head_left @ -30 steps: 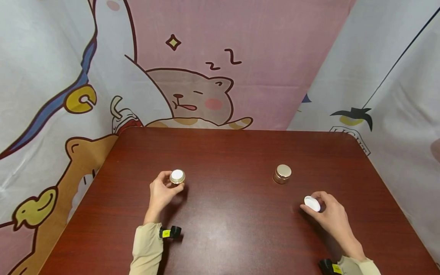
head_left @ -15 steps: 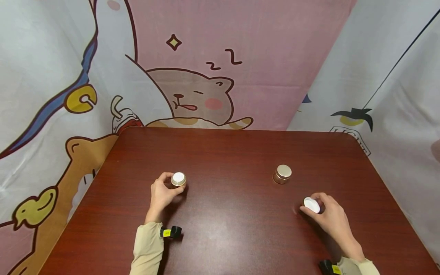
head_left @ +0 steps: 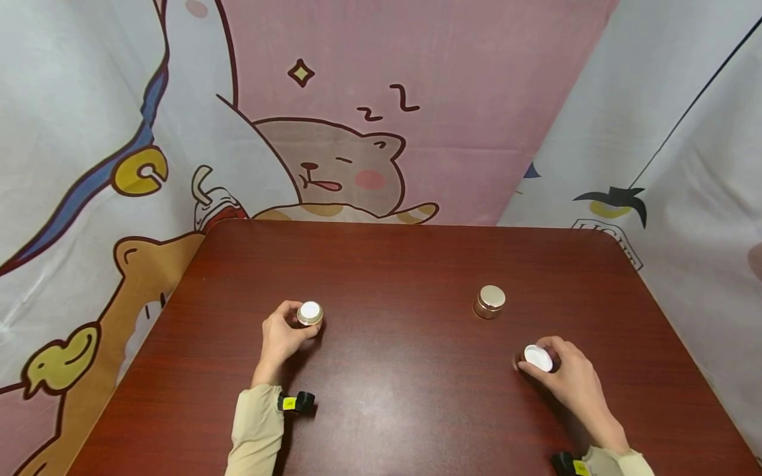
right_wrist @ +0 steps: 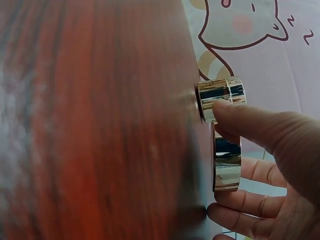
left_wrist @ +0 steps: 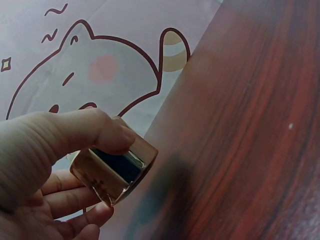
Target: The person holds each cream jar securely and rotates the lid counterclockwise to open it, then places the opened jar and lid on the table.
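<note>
Jar (head_left: pixel 310 314) upright in left grip (head_left: pixel 281 340); white top (head_left: pixel 310 310) up.

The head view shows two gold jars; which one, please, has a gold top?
The unheld jar on the table, nearer the right hand; the other jar, in the left hand, shows a white top.

Reddish-brown table (head_left: pixel 393 264), printed cloth backdrop (head_left: pixel 470 86) behind it, sleeping cartoon animal (head_left: pixel 348 165), yellow bird (head_left: pixel 62 362).

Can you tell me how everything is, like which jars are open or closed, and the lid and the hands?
Held jar: lid off, white top showing.
Other jar: closed, upright on the table.
Lid: off, white inside showing.
Left hand: holding the open jar.
Right hand: holding the lid.
</note>
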Motion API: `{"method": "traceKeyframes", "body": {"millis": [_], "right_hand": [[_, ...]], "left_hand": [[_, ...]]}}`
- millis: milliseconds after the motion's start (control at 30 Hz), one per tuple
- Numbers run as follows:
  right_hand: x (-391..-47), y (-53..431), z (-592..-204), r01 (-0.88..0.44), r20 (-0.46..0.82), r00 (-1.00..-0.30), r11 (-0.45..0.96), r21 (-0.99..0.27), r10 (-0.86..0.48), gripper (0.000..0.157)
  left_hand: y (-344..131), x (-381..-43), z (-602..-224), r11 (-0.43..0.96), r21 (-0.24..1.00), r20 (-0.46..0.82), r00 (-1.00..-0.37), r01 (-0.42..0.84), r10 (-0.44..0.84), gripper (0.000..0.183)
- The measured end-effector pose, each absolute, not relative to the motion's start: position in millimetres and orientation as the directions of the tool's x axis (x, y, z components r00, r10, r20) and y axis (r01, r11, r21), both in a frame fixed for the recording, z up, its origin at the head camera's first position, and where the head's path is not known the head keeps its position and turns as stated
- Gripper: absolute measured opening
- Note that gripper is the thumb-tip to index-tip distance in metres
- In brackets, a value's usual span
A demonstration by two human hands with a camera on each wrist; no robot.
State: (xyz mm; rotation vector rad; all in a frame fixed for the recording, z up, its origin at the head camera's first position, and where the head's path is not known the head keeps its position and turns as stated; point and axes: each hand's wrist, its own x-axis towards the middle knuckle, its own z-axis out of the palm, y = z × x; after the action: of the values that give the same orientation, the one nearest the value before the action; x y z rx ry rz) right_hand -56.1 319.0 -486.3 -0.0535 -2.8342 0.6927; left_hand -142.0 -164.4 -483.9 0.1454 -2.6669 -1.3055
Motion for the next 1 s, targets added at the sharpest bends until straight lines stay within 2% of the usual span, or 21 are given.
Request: {"method": "traceKeyframes", "body": {"millis": [267,1000], "right_hand": [[-57.5,320.9,-490.3,-0.019,0.213,-0.973,0.889,-0.458,0.089,0.047],[-57.8,324.0,-493.5,0.027,0.135,-0.986,0.886,-0.463,0.100,0.055]], "left_hand": [[-164.7,-142.0,-485.7,0.607,0.795,0.104,-0.981,-0.016,-0.162,0.047],[-166.0,-144.1,-492.5,0.603,0.798,0.097,-0.982,-0.019,-0.159,0.047]]}}
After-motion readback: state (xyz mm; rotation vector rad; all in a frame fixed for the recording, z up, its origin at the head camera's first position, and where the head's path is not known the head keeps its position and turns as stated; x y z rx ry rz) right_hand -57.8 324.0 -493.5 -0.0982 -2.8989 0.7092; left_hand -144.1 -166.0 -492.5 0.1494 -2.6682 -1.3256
